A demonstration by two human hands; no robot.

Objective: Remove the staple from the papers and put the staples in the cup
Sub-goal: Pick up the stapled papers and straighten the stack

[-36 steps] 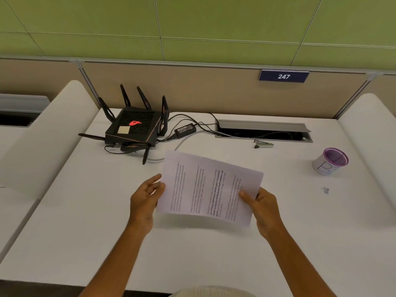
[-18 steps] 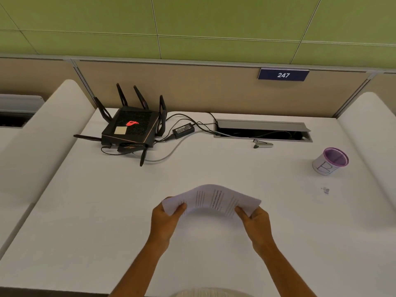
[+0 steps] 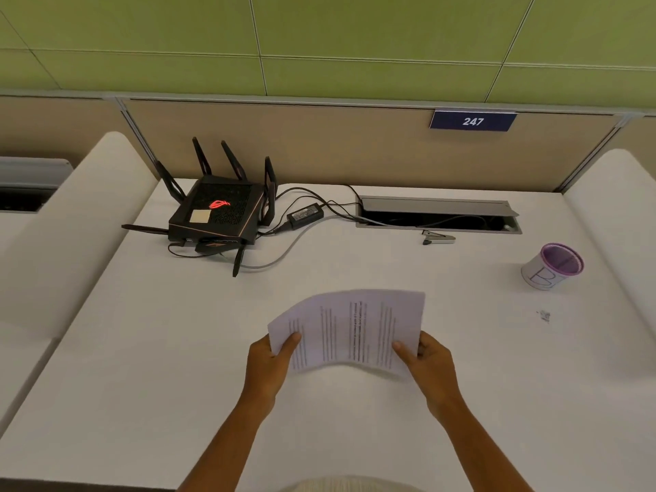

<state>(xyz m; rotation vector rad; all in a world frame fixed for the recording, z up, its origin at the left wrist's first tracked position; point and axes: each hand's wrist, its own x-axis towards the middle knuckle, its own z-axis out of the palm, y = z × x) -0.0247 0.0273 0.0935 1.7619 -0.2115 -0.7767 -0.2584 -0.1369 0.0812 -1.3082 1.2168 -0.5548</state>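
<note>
Since half a second ago the papers have opened out from a tight bowed arch into a broader curve, printed side up, held above the desk. The left hand pinches the near left corner, thumb on top; the right hand pinches the near right corner. The cup stands far right, well apart; its inside cannot be made out. The staple remover lies by the cable tray.
</note>
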